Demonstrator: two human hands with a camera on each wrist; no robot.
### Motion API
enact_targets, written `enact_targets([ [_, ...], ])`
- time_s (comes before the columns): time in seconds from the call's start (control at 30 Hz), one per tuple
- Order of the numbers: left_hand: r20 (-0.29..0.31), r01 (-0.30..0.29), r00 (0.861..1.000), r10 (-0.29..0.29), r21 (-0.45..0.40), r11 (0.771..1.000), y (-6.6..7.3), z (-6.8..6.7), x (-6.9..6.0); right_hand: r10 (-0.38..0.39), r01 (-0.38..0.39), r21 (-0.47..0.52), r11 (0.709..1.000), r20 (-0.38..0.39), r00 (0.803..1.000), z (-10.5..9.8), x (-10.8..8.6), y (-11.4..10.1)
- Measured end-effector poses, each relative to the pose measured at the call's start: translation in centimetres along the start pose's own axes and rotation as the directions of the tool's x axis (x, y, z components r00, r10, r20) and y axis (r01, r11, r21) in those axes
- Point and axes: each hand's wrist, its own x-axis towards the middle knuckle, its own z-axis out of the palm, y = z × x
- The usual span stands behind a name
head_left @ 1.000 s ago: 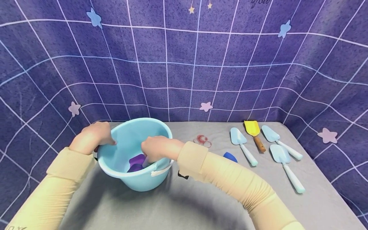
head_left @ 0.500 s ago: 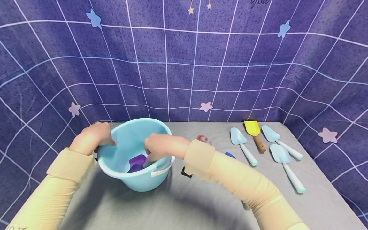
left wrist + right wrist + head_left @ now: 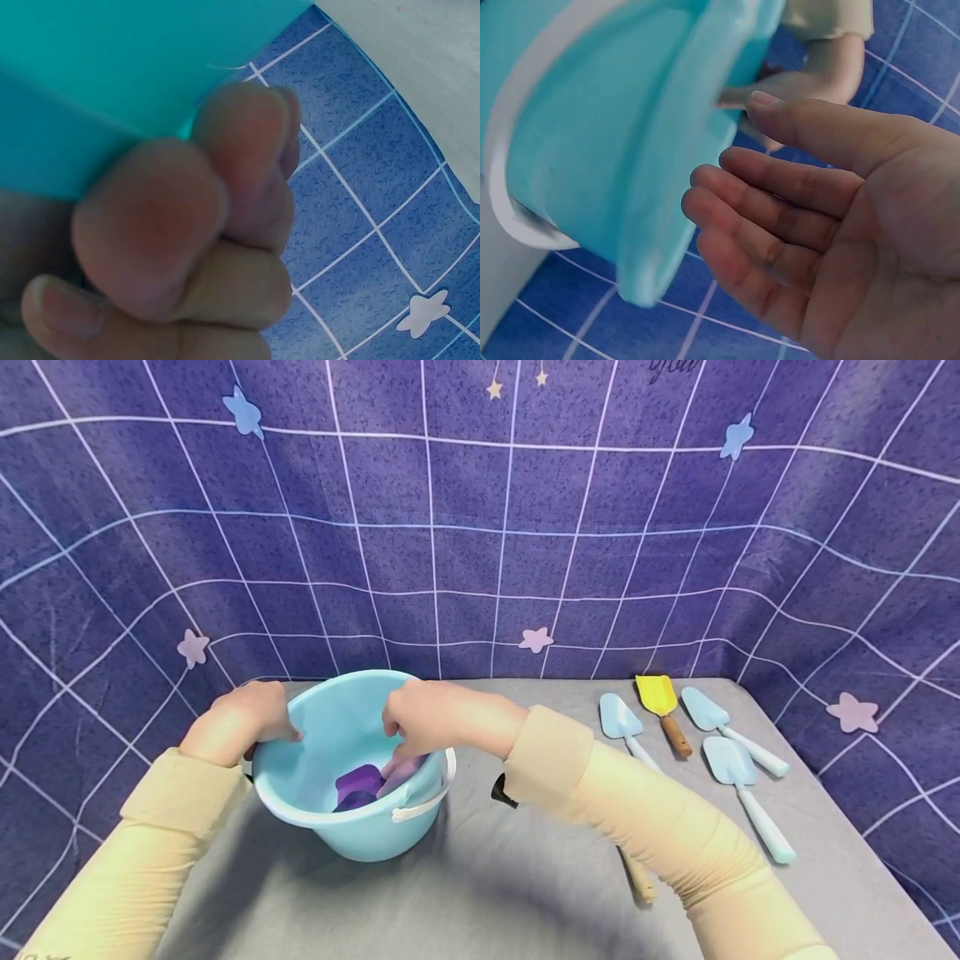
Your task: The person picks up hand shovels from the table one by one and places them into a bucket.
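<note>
A light blue bucket with a white handle stands tilted on the grey cloth. My left hand grips its left rim, thumb inside; in the left wrist view its curled fingers lie against the bucket wall. Over the bucket's right rim hangs my right hand. The right wrist view shows that hand's palm bare and its fingers loosely bent, apart from the rim. Inside the bucket lies a purple plastic piece with a pinkish-lilac part beside it; their kind is partly hidden.
At the right lie several hand trowels: pale blue ones with white-green handles, and a yellow one with a wooden handle. A wooden handle pokes out under the right sleeve. Purple gridded cloth hangs behind.
My right hand has let go of the lilac part in the bucket and risen to the right. The right sleeve now covers the blue and red things. My left hand keeps its grip.
</note>
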Motion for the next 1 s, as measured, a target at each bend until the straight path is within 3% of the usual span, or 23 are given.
enact_targets([
  [0.4, -0.026, -0.007, 1.000, 0.008, 0.023, 1.000, -0.2, 0.0, 0.1, 0.062, -0.065, -0.069, 0.995, -0.047, 0.997, -3.5, -3.9, 1.4],
  [0.57, -0.016, -0.001, 1.000, 0.002, 0.021, 1.000, -0.2, 0.1, 0.3, 0.063, -0.071, -0.113, 0.991, -0.068, 0.996, -3.8, -5.7, 2.1],
  [0.73, -0.017, 0.003, 1.000, -0.002, 0.033, 0.999, -0.3, 0.2, 0.3, 0.114, -0.120, -0.113, 0.986, -0.061, 0.992, -3.8, -7.6, 2.5],
  [1.0, -0.021, 0.001, 1.000, 0.000, 0.015, 1.000, -0.2, 0.1, 0.1, 0.122, -0.152, -0.130, 0.980, -0.215, 0.969, -3.0, -10.9, 3.7],
])
